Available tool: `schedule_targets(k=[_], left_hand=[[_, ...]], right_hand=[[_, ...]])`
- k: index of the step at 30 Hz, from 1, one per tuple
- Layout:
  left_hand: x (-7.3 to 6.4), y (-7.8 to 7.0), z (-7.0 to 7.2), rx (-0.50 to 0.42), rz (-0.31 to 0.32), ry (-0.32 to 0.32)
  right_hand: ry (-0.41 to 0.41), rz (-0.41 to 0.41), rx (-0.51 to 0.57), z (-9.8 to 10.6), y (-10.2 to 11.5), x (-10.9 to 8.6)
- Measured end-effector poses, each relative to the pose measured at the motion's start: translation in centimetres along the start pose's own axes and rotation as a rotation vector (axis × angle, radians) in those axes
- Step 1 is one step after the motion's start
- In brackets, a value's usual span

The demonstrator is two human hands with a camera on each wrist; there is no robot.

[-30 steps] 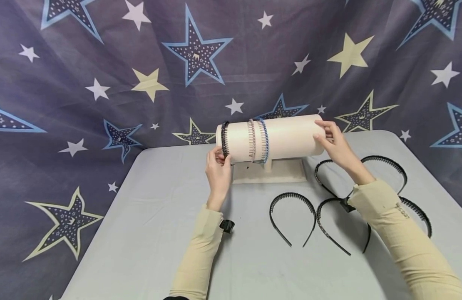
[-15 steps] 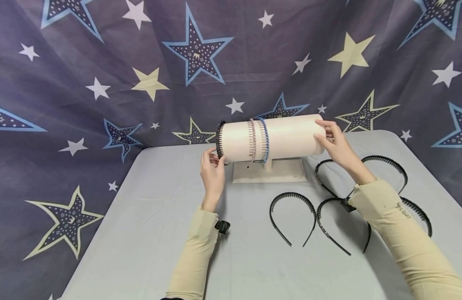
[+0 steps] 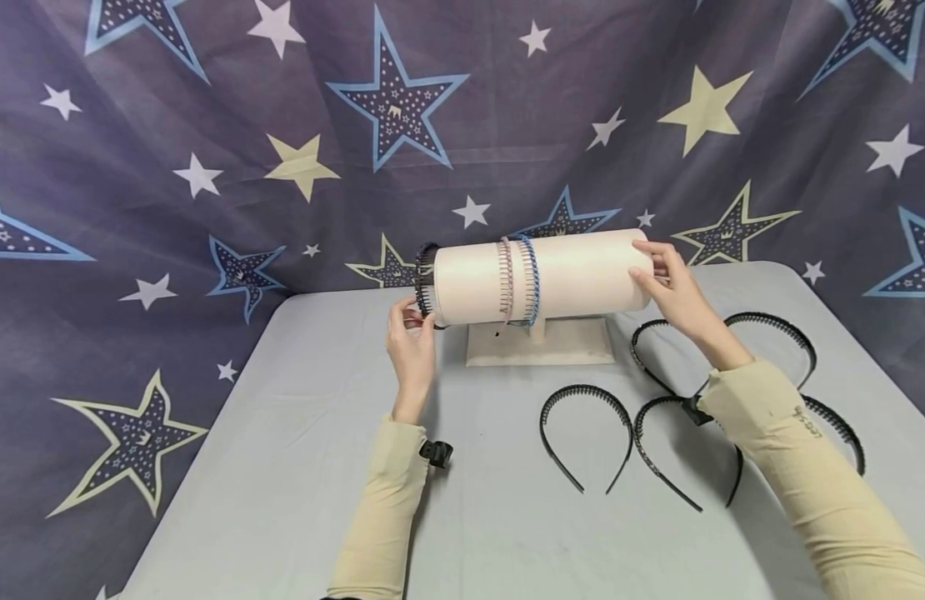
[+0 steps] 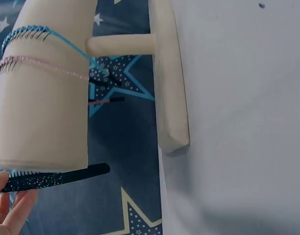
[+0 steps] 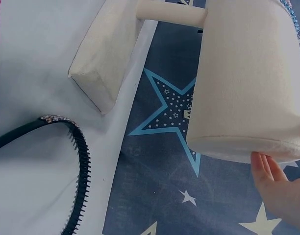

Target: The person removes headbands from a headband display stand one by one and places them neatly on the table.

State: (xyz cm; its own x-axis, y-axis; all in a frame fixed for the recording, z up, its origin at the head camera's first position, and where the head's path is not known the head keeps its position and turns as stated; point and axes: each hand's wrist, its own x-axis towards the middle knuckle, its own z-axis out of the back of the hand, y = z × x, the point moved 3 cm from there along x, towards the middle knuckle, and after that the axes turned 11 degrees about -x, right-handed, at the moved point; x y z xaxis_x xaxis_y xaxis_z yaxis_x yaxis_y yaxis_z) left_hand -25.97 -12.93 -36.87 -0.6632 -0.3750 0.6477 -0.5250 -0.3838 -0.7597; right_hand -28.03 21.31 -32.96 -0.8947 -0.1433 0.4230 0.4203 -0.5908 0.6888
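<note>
My left hand (image 3: 412, 354) pinches a black toothed headband (image 3: 423, 279) at the left end of a cream padded roll (image 3: 582, 271). In the left wrist view the black headband (image 4: 47, 180) sits just past the roll's end, its speckled band between thumb and fingers. My right hand (image 3: 676, 287) grips the roll's right end, thumb in front and fingers at the end face. A pink headband (image 3: 506, 282) and a blue headband (image 3: 532, 282) stay around the roll's middle, teeth inward. The roll stands on a post over a flat cream base (image 3: 567, 343).
Several black toothed headbands lie on the grey-covered table (image 3: 282, 467): one (image 3: 582, 390) in front of the base, another (image 3: 646, 417) beside it, and more under and beyond the right forearm, such as a headband (image 3: 800, 333) at the back right. A starry curtain (image 3: 230, 125) hangs behind.
My left hand has slid the black headband leftward along the roll, from around its left end to past its edge. The right hand has stayed at the right end.
</note>
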Motion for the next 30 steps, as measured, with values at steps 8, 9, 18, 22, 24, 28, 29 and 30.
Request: schedule_targets(k=[8,9,18,22,24,28,29,30], left_hand=[[0.3,0.6,1.5,-0.003,-0.007,-0.032],[0.3,0.7,1.7,-0.001,-0.006,-0.031],[0.6,1.2,4.1,-0.014,0.088,-0.059],[0.8,1.8,5.1,-0.094,0.216,-0.077],[0.9,2.0,5.4,-0.135,0.278,-0.081],[1.0,2.2,6.1,-0.168,0.348,-0.066],[1.1,2.3,6.3,-0.173,0.362,-0.061],[1.1,2.4,6.5,-0.178,0.374,-0.055]], right_hand=[[-0.004,0.014,-0.004,0.0,-0.9,0.1],[-0.003,0.015,-0.003,0.0,-0.9,0.1],[0.008,0.013,-0.001,-0.2,-0.9,0.0],[0.011,0.016,0.000,-0.2,-0.8,0.0],[0.013,0.014,-0.005,-0.2,-0.8,0.0],[0.014,0.014,-0.013,-0.2,-0.9,0.0],[0.013,0.013,-0.015,-0.2,-0.9,0.0],[0.011,0.013,-0.017,-0.2,-0.9,0.1]])
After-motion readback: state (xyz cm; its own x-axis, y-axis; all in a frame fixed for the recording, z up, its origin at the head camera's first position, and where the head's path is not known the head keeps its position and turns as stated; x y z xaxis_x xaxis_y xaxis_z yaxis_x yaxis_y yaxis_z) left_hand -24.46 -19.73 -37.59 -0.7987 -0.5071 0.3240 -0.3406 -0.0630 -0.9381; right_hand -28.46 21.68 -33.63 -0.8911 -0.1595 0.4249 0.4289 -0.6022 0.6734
